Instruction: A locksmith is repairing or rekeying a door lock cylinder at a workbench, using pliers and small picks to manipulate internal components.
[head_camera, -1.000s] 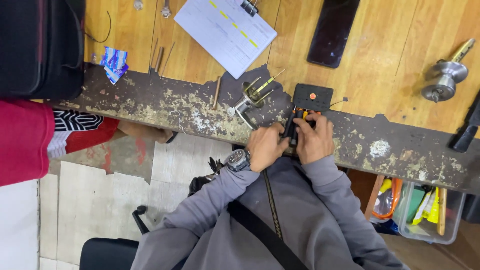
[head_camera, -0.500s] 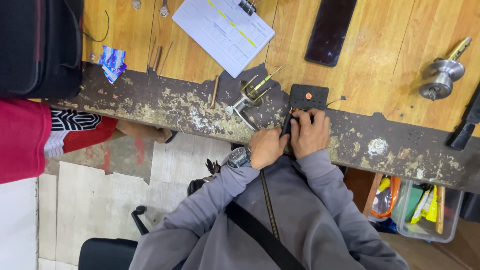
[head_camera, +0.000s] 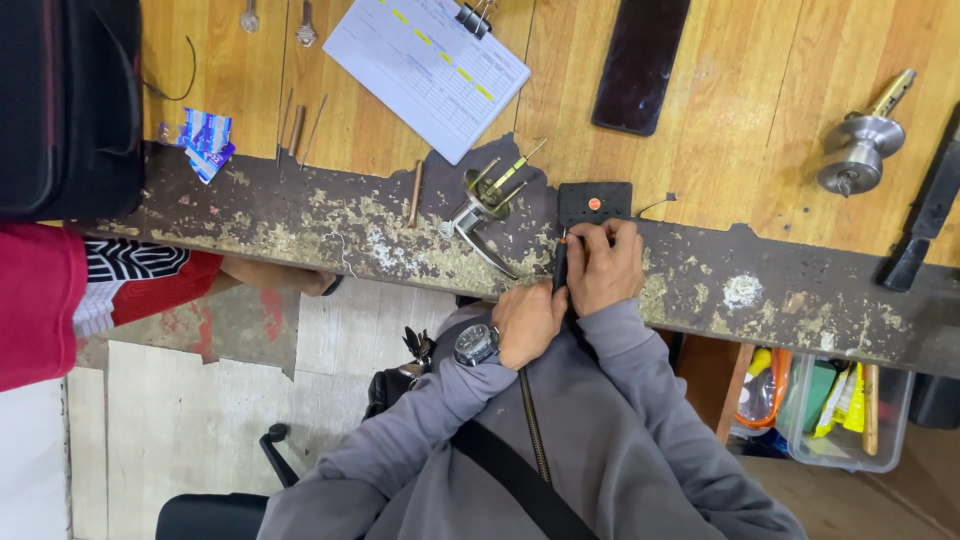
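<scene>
1. Wooden bench (head_camera: 760, 110), pale planks — its dark front edge flaking and scabbed.
2. Right hand (head_camera: 603, 268) curled tight on a thin dark tool (head_camera: 560, 268) at that edge, below a small black block (head_camera: 594, 203).
3. Left hand (head_camera: 527, 323) loosely fisted just beside it; whether it holds anything, I cannot tell.
4. White form (head_camera: 428, 70) with yellow marks lies clipped — a blue packet (head_camera: 207, 141) far left.

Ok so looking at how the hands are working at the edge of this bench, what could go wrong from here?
The right hand grips a slim dark tool close against the small black block at the worn bench edge; a slip could jab the left hand just below it. The lever handle set with loose pins lies nearby and could be knocked off the edge.
</scene>
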